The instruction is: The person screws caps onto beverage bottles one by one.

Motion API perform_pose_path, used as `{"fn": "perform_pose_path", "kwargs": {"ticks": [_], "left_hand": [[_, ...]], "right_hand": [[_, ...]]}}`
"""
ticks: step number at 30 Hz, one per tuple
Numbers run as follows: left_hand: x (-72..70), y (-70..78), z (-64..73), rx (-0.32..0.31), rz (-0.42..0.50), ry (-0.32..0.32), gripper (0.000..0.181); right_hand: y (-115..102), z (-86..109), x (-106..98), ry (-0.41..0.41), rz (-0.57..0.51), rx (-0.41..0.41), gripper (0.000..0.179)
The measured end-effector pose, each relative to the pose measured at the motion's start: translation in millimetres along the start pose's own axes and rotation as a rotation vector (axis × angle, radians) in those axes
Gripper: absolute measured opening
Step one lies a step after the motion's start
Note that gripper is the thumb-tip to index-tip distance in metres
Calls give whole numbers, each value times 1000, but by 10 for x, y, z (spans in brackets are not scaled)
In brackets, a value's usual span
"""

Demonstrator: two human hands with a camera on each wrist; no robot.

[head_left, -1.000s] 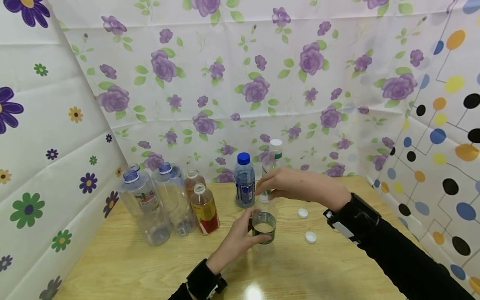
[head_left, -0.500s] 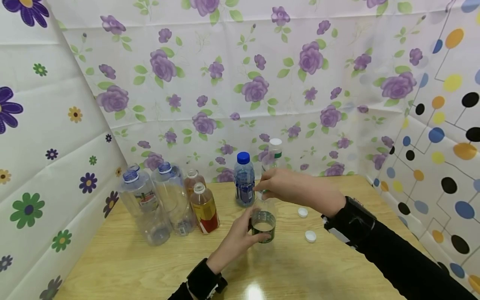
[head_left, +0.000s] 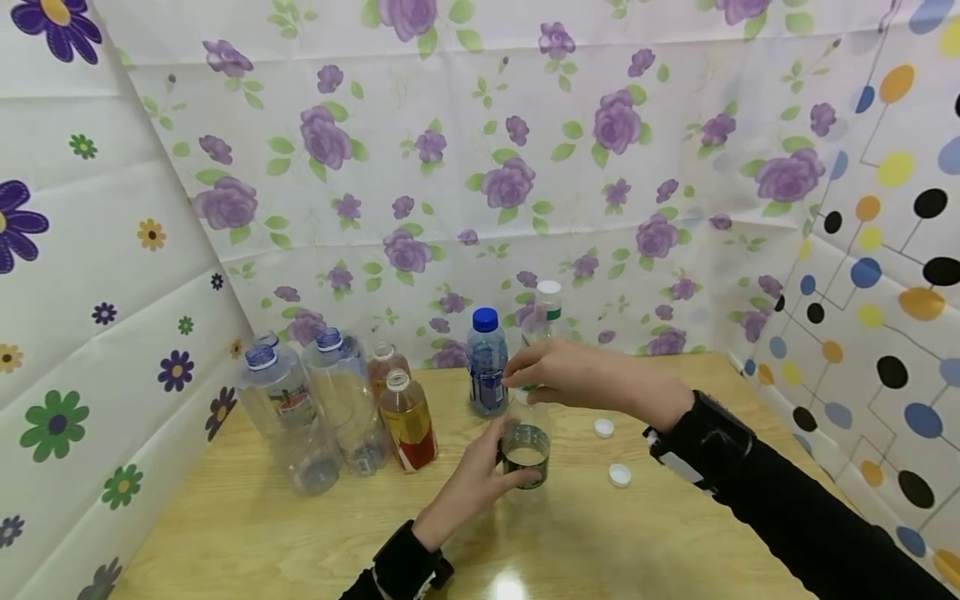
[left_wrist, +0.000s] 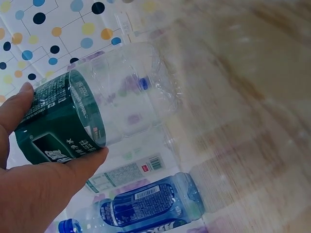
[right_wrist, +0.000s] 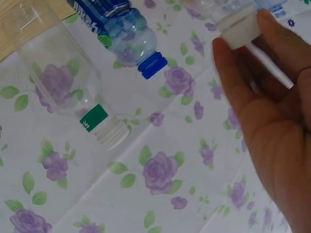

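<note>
A clear plastic bottle (head_left: 528, 439) with a green label stands upright near the middle of the table. My left hand (head_left: 480, 472) grips it low down, thumb and fingers around the label (left_wrist: 56, 119). Over its top, my right hand (head_left: 581, 375) pinches a white cap (right_wrist: 241, 30) at the bottle's mouth, between thumb and fingertips. Just behind is a second clear bottle (right_wrist: 63, 80) with a white cap and a green neck band, partly hidden by the right hand. A blue-capped bottle (head_left: 488, 371) with a blue label stands to the left of that one.
Two large clear bottles (head_left: 291, 429) without caps stand at the left, with another bottle neck behind them. Beside them are a small bottle with a yellow and red label (head_left: 408, 425) and a pinkish bottle (head_left: 385, 362). Two loose white caps (head_left: 603, 428) lie right of the hands.
My right fingers have shifted and turned slightly at the bottle's top. The left hand keeps its grip on the bottle, which stands in the same place. The head view has tipped slightly.
</note>
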State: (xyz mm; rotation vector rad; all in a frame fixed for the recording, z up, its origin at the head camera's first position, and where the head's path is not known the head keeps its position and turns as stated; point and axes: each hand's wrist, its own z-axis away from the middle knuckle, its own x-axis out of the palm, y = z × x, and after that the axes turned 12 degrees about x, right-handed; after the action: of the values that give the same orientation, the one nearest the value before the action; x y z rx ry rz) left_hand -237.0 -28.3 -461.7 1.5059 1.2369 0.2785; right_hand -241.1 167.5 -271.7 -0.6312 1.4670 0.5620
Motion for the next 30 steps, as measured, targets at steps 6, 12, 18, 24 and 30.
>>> {"fn": "perform_pose_path", "kwargs": {"ticks": [6,12,18,24,30], "left_hand": [[8,0,6,-6,-5,7,84],[31,2,-1,12,-13,6,82],[36,26,1,32,17,1,83],[26,48,10,51,-6,13,84],[31,34,41,70,5,9,84]], "right_hand": [[58,37,-27,-36,-38,-19,39],[74,60,-11,-13,2,-28,38],[79,71,21,42,29,-46,39],[15,30,113,173,117,-53,34],[-129,36,127,124,138,68,36]]}}
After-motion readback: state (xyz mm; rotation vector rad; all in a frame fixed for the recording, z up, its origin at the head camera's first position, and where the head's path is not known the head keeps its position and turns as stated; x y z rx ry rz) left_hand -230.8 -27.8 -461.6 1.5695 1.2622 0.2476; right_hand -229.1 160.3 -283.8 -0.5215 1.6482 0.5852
